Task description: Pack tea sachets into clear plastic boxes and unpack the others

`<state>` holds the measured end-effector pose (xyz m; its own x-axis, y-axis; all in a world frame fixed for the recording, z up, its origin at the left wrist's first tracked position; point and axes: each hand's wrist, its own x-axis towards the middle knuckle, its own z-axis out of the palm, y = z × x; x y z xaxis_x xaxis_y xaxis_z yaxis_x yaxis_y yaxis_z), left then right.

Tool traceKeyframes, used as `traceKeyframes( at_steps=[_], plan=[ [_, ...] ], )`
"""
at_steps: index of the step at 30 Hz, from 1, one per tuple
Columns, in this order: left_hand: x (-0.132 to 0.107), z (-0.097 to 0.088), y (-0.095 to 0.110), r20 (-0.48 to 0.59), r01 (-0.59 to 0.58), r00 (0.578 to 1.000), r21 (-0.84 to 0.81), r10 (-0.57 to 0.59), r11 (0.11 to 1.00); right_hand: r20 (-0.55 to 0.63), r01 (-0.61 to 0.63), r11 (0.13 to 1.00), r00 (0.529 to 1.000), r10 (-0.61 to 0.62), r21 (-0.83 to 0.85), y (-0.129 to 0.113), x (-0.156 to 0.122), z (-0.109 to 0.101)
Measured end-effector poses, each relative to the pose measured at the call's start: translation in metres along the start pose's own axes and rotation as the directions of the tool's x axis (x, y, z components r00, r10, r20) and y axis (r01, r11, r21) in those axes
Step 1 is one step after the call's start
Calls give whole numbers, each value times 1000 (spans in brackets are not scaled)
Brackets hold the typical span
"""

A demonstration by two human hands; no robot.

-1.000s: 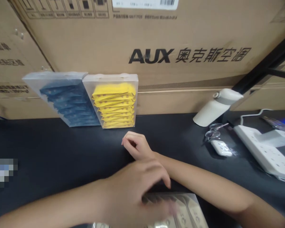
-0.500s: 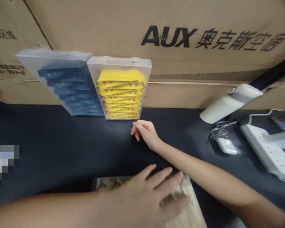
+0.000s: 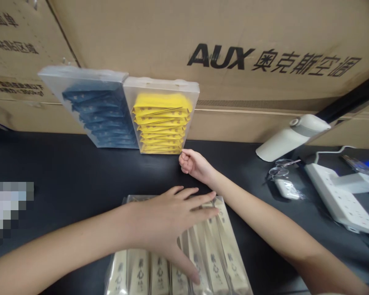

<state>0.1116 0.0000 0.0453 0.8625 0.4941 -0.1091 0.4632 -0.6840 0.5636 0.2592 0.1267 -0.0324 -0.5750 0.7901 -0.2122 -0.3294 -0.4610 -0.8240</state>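
In the head view, a black worktop, backed on the far side by a large brown AUX carton, with a second carton to its left. Far right, a slanting black bar in front of the cardboard. On the right of the worktop, a cream flask, then round eyeglasses, a white earbud case just nearer, and a white power strip at the edge of view. Blurred out at far left, too coarse to name.

Against the carton, left of centre, a frosted box of stacked blue packets; close on its right, another clear box, upright, full of yellow packets. Near centre, lying flat, a transparent box of beige packets ranged side by side.

Over that near box, the left hand, grip released, fingers spread; impossible to tell how firmly in contact. Beside the yellow packets' lower right corner, the right hand, grip clenched, fingers curled inward.
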Motion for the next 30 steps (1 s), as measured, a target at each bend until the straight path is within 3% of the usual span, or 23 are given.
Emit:
traceKeyframes(
  at_steps=[5, 9, 11, 13, 14, 15, 17, 19, 20, 22, 26, 28, 30],
  plan=[
    [1, -16, -10, 63, 91, 994, 31, -93, 995, 21, -105, 968, 994, 103, 226, -9, 1, -8],
    [-1, -30, -15, 51, 152, 987, 34, -153, 988, 22, -127, 952, 992, 126, 279, -11, 1, -10],
    [-6, -43, -20, -34, 187, 982, 53, -185, 981, -8, -108, 952, 993, 115, 288, -11, 1, -10],
    [-16, -60, -28, -242, 191, 956, 98, -163, 977, -40, -60, 956, 996, 75, 287, -9, 2, -9],
    [-22, -69, -33, -393, 216, 907, 135, -147, 967, -55, -27, 959, 998, 44, 281, -8, 2, -9],
    [-29, -79, -39, -558, 277, 817, 163, -143, 947, -74, 15, 964, 997, 5, 266, -8, 3, -8],
    [-45, -97, -51, -790, 393, 605, 186, -101, 901, -124, 111, 978, 988, -90, 177, -7, 3, -7],
    [-60, -111, -64, -926, 470, 377, 174, -18, 865, -165, 183, 983, 970, -179, 11, -7, 2, -4],
    [-67, -116, -69, -958, 505, 287, 167, 18, 847, -168, 196, 977, 964, -207, -78, -7, 2, -3],
    [-80, -124, -79, -981, 585, 181, 170, 77, 793, -149, 187, 956, 963, -224, -228, -7, 0, -1],
    [-99, -133, -99, -995, 727, 68, 100, 74, 679, -111, 153, 884, 969, -223, -442, -10, -1, -1],
    [-108, -137, -113, -999, 713, -24, 5, 32, 701, -115, 166, 830, 957, -265, -532, -14, 1, -1],
    [-117, -140, -128, -994, 623, -107, -86, -25, 777, -126, 205, 767, 929, -347, -608, -21, 4, -1]
  ],
)
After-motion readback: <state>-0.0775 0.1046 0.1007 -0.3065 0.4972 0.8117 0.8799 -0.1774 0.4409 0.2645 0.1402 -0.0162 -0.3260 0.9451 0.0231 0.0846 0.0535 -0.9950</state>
